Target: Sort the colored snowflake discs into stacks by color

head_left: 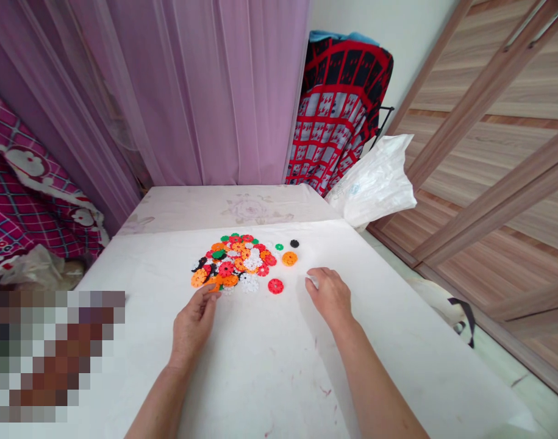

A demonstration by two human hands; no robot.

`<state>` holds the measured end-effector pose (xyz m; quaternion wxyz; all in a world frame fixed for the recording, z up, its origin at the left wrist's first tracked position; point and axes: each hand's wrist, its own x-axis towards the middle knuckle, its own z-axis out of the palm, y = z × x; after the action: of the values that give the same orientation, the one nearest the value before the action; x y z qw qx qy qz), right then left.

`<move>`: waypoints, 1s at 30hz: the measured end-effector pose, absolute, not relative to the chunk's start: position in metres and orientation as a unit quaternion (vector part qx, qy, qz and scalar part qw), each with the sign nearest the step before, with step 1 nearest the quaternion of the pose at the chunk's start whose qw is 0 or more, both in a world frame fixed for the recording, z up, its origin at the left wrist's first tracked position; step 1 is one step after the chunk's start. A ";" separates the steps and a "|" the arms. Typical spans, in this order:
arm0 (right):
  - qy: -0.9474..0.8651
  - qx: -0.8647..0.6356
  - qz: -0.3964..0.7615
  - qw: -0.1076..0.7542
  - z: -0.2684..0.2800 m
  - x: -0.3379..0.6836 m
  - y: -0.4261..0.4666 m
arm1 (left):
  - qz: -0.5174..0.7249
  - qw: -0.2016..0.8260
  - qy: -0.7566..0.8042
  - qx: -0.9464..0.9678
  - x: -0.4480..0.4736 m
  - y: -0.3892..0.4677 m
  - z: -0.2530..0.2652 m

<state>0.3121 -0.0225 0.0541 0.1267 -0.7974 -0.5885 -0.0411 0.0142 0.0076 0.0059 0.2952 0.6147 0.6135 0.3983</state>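
Over the table [251,360], the left hand [191,323] is at an orange disc [213,281]; whether its fingers grip it, I cannot tell. The right hand [330,295], thumb and fingers apart, is near a red disc [275,286]. Just beyond lies the disc pile [251,260].

The person has two bare hands, a left hand [191,326] and a right hand [332,297], with bare fingers [202,295] and a thumb [311,288] on each. The left arm [162,396] and the right arm [374,381] are bare too, all the way to the bottom edge of the view. Each arm is thin near the hand and gets fatter lower down. The backs of both hands look round
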 end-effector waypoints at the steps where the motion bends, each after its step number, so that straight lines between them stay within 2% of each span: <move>1: -0.589 -0.796 -0.042 0.132 0.053 0.310 -0.022 | 0.399 0.299 0.614 0.612 0.015 0.007 0.007; 7: -0.578 -0.799 -0.066 0.149 0.042 0.313 -0.018 | 0.397 0.311 0.616 0.605 0.016 0.007 0.006; 12: -0.636 -0.740 -0.068 0.209 0.048 0.293 -0.016 | 0.391 0.303 0.619 0.610 0.016 0.008 0.005; 16: -0.723 -0.671 0.001 0.164 0.057 0.248 -0.011 | 0.387 0.302 0.621 0.611 0.016 0.007 0.007; 21: -0.715 -0.691 0.036 0.099 0.056 0.210 0.001 | 0.396 0.311 0.612 0.610 0.016 0.007 0.009; 30: -0.678 -0.723 0.058 0.120 0.048 0.206 0.007 | 0.388 0.298 0.621 0.612 0.016 0.007 0.009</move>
<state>0.2059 0.0072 0.0477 0.1204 -0.7231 -0.6777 0.0579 0.0160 0.0074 0.0093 0.2980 0.6122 0.6214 0.3876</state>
